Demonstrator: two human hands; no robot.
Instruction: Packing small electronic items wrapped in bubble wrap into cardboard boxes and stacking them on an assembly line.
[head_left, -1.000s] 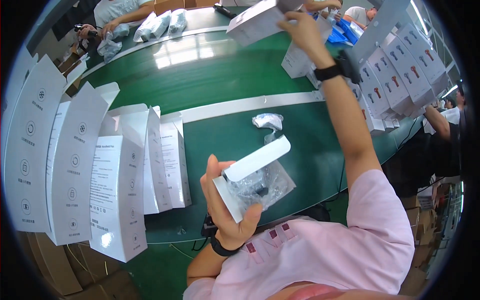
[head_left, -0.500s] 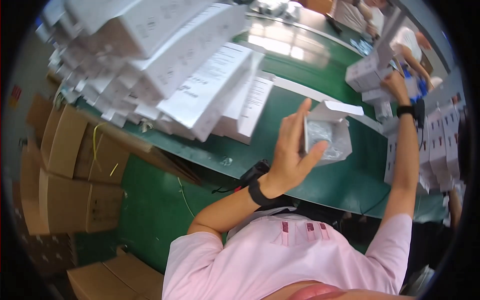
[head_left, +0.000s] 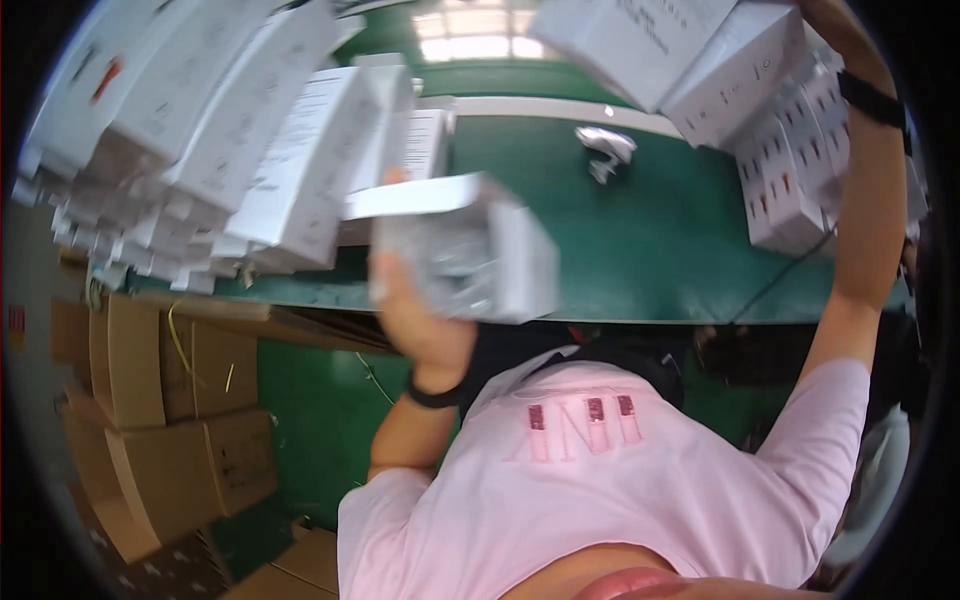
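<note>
My left hand [head_left: 420, 310] is wrapped round the side of a white cardboard box [head_left: 527, 260]. The box is tilted, its flap [head_left: 420, 197] folded out. Inside lies something in clear plastic wrap [head_left: 455, 265], too blurred to name. At the upper right, my right arm reaches far out. My right hand [head_left: 845, 28] is at the picture's edge beside a closed white box [head_left: 740, 75]; its fingers are hidden. On the green table [head_left: 660, 240] lies a small crumpled silvery plastic packet [head_left: 607, 150].
A tall pile of white boxes [head_left: 300, 150] fills the table's left side. More white boxes [head_left: 785, 180] are stacked at the right, with a dark cable [head_left: 780, 280] running past them. Brown cartons [head_left: 165, 450] stand on the floor at the left.
The opened box has moved left and toward me in my left hand, and its opening has turned. My right arm still reaches to the upper right. The view has shifted, and the silvery packet now shows.
</note>
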